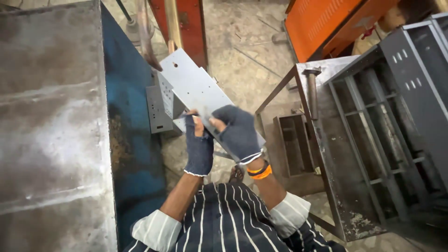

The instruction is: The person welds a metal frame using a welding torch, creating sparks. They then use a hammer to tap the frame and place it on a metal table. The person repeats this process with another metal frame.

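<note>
I hold a flat grey sheet-metal plate [196,86] with small punched holes, tilted up in front of me. My left hand [198,147], in a dark fingerless glove, grips its near edge from below. My right hand [239,133], gloved the same way with an orange band at the wrist, is closed over the plate's right edge. Behind the plate a grey perforated metal bracket piece [158,107] stands against the blue side of the machine.
A large worn steel tabletop [51,130] with a blue side panel [130,121] fills the left. A grey metal rack frame [373,126] stands at right, a small metal box [291,144] on the stone floor, and orange machinery [326,23] at the top.
</note>
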